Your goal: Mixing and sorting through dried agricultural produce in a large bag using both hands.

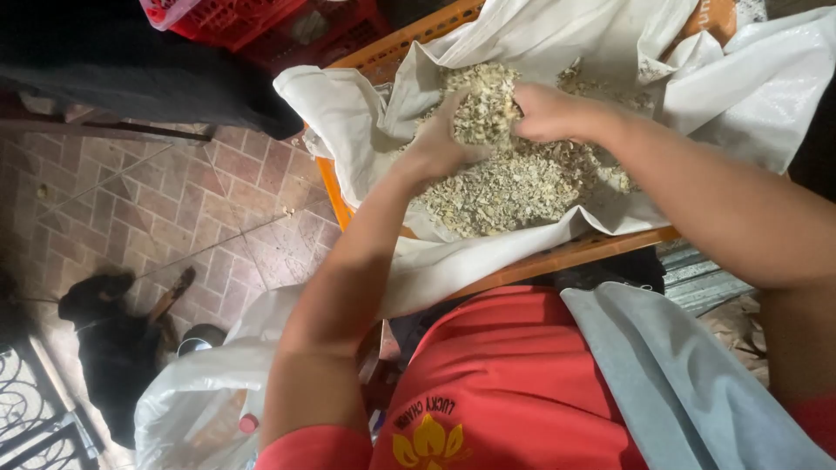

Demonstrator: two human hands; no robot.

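Observation:
A heap of pale, dry chopped bits (514, 187) lies on a white cloth (357, 130) spread inside an orange plastic crate (557, 258). My left hand (435, 148) and my right hand (549, 111) are cupped together over the heap, holding a clump of the bits (482, 113) between them. Both forearms reach in from the bottom of the view. The fingertips are partly buried in the clump.
A red crate (235, 19) and dark cloth (131, 70) sit at the top left. A black dog (113, 335) lies on the brick-patterned floor (200, 209) at the left. A white plastic bag (196, 392) sits near my left elbow. A grey cloth (679, 383) lies across my lap.

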